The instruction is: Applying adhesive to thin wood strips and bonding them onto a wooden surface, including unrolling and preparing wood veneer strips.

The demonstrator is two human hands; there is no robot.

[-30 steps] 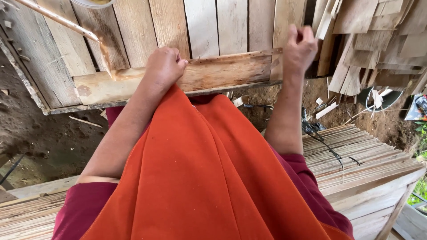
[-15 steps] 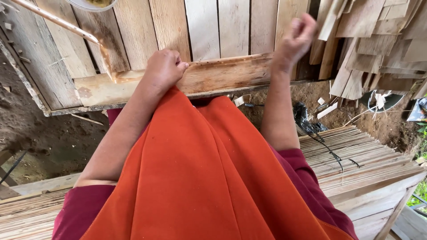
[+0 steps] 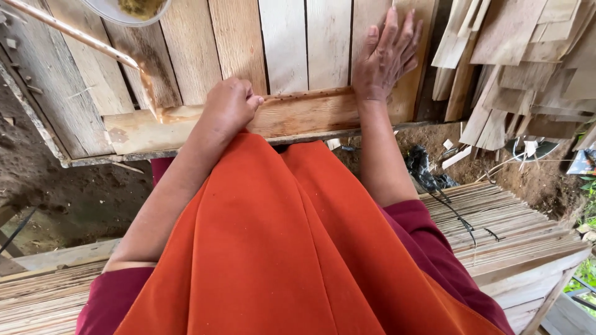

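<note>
In the middle of the frame a pale horizontal wooden beam (image 3: 292, 118) runs along the bottom of a wall of upright light wooden planks (image 3: 282, 43). The left hand (image 3: 228, 104) is closed into a fist and rests on this beam; I cannot tell if it grips something inside. The right hand (image 3: 386, 54) is open, with fingers spread, and lies flat against the planks just above the right end of the beam.

An orange cloth (image 3: 267, 248) over the person's lap fills the lower centre. In the upper left, a thin bamboo pole (image 3: 68, 34) slants down toward the beam, and a pale round bowl with yellowish content (image 3: 127, 9) sits at the top edge.

At the left and below the beam is dark bare soil (image 3: 56, 186). In the lower right, a platform of thin bamboo slats (image 3: 515, 223) lies with a black cord (image 3: 459, 217) across it. Loose wooden shingles (image 3: 528, 56) are stacked in the upper right.
</note>
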